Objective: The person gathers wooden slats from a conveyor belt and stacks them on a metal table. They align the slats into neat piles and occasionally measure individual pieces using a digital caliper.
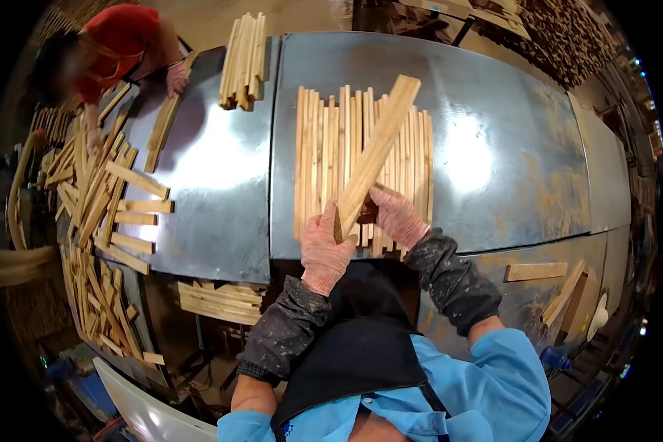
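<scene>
A pale wooden slat (pixel 381 151) lies aslant above a row of narrow wooden strips (pixel 320 155) set side by side on the metal table. My left hand (pixel 325 250), in a pinkish work glove, is closed on the slat's near end. Gloved likewise, my right hand (pixel 399 215) is closed beside the slat's right edge, its fingertips close to the wood. Something small and dark brown (pixel 367 212) shows at those fingers; its kind is unclear. The near ends of several strips are hidden behind my hands.
A bundle of strips (pixel 243 62) lies across the far table edge. Loose slats (pixel 99 191) are heaped at the left, where a co-worker in red (pixel 121 44) handles a long piece. More strips (pixel 221 300) sit below the table; an offcut (pixel 535 272) lies right.
</scene>
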Available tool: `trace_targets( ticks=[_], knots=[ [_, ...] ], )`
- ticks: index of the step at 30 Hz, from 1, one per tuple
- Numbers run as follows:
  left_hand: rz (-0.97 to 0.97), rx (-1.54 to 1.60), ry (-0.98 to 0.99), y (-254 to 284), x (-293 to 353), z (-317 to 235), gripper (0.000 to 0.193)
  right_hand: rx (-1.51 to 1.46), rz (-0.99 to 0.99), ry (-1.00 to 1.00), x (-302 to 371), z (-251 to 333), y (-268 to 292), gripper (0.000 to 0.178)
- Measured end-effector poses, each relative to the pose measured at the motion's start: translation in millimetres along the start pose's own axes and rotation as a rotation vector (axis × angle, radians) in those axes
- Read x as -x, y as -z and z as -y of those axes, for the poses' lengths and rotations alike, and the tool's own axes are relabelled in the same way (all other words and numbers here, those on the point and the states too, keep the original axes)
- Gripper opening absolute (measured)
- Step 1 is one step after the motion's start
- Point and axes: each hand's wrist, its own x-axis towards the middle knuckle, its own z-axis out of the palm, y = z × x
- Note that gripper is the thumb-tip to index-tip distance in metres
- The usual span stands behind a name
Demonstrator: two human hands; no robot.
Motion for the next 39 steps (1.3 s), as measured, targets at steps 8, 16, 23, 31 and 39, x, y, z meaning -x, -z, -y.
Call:
trace_targets(
  ticks=[8,16,23,31,39],
  knots=[
    [-0.197,-0.017,-0.053,38.2,101.5,52.6,0.085,-0.102,0.072,0.031,38.1,-89.8,-77.2,0.054],
    [-0.375,0.345,0.134,79.2,192.1,108.0,0.053,0.041,0.169,-0.194,53.3,-134.4,-142.2,0.063],
    [-0.58,0.389,0.38,106.1,245.2,139.9,0.044,0.068,0.284,-0.327,40.4,-179.1,-146.9,0.053],
    [-0.984,1.19,0.544,132.7,301.6,192.4,0.029,0.163,0.19,-0.432,35.4,-207.0,-109.3,0.066],
    [-1.273,0.944,0.268,525.2,300.6,344.8,0.061,0.424,0.098,-0.408,53.3,-172.5,-125.1,0.042]
  ],
)
